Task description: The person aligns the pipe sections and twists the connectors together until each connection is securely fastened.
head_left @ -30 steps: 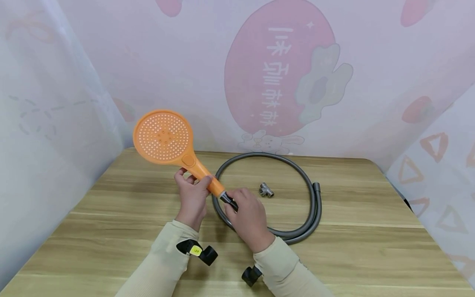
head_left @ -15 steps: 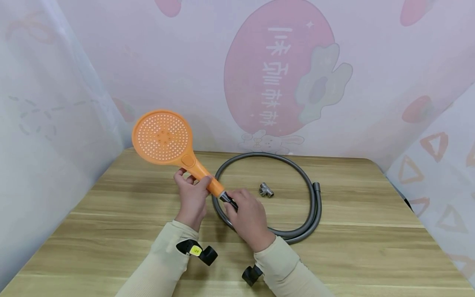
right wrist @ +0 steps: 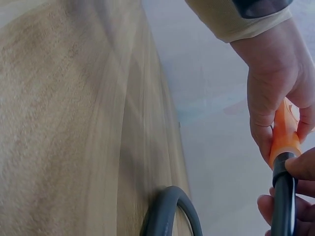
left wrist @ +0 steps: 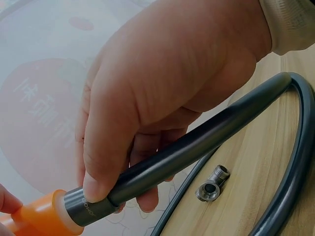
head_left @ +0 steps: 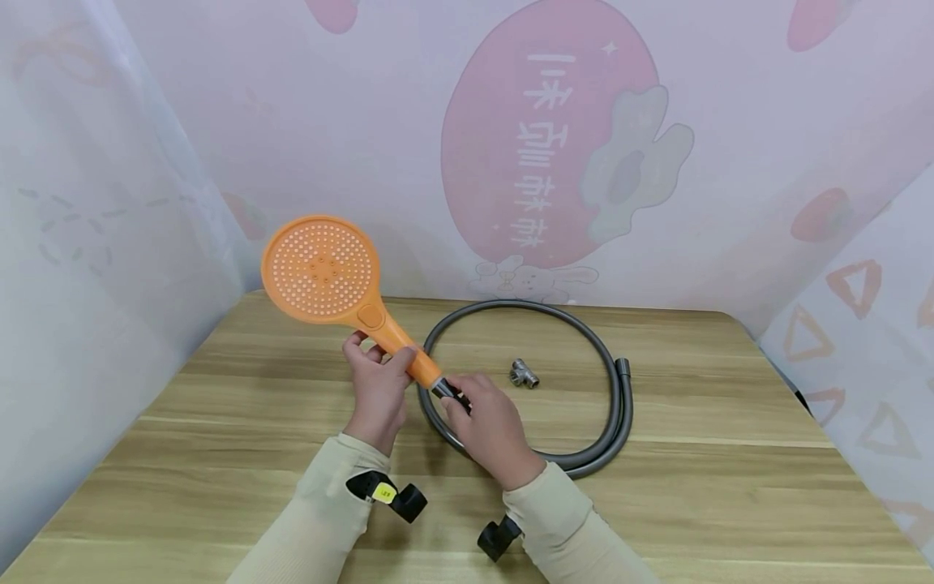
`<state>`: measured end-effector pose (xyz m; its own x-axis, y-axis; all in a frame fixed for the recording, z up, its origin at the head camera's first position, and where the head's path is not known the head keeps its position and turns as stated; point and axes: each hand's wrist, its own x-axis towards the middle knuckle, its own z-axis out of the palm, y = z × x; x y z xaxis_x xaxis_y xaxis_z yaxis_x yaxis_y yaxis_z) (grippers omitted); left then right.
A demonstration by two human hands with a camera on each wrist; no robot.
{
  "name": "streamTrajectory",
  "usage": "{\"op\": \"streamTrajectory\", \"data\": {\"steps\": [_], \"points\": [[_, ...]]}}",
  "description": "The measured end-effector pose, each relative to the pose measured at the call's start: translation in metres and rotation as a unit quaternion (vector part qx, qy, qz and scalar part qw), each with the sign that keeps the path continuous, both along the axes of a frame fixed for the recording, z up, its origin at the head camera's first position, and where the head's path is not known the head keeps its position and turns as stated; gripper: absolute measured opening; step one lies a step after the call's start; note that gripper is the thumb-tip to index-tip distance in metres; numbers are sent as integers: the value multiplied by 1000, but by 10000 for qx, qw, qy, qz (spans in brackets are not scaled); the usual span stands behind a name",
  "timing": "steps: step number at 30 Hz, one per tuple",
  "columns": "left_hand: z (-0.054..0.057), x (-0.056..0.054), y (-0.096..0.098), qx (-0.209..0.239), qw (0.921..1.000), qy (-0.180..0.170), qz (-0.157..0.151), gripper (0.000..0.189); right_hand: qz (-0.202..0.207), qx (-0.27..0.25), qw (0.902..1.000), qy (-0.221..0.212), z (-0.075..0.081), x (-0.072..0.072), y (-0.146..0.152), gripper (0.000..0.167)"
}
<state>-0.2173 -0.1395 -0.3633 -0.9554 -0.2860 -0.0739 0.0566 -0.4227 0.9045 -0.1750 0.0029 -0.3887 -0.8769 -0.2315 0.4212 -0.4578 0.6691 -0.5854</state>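
An orange shower head (head_left: 321, 269) with a round perforated face is tilted up to the left above the table. My left hand (head_left: 378, 393) grips its handle near the lower end. At the end of that handle, my right hand (head_left: 490, 426) pinches the dark collar of a grey shower hose (left wrist: 91, 206), thumb and fingers around it. The collar sits right against the handle's end in the left wrist view. From my right hand the hose (head_left: 609, 357) runs down into a wide loop on the table, its other end lying at the right.
A small metal tee fitting (head_left: 524, 374) with threaded ends lies inside the hose loop on the wooden table (head_left: 700, 503). A printed cloth backdrop (head_left: 394, 122) rises behind the table and along both sides. Black wrist cameras are strapped to both sleeves.
My right hand has shifted slightly to the right and turned a little around the hose collar. The left hand and shower head stay almost still.
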Motion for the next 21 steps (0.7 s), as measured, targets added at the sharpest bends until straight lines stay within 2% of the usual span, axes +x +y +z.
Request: {"op": "streamTrajectory", "data": {"steps": [5, 14, 21], "points": [[0, -1, 0, 45, 10000, -3, -12, 74, 95, -100, 9990, -432, 0, -2, -1, 29], [-1, 3, -2, 15, 9999, 93, -73, 73, 303, -269, 9959, -805, 1, -1, 0, 29], [-3, 5, -1, -26, 9998, 178, -116, 73, 517, -573, 9897, -1204, 2, -3, 3, 29]]}}
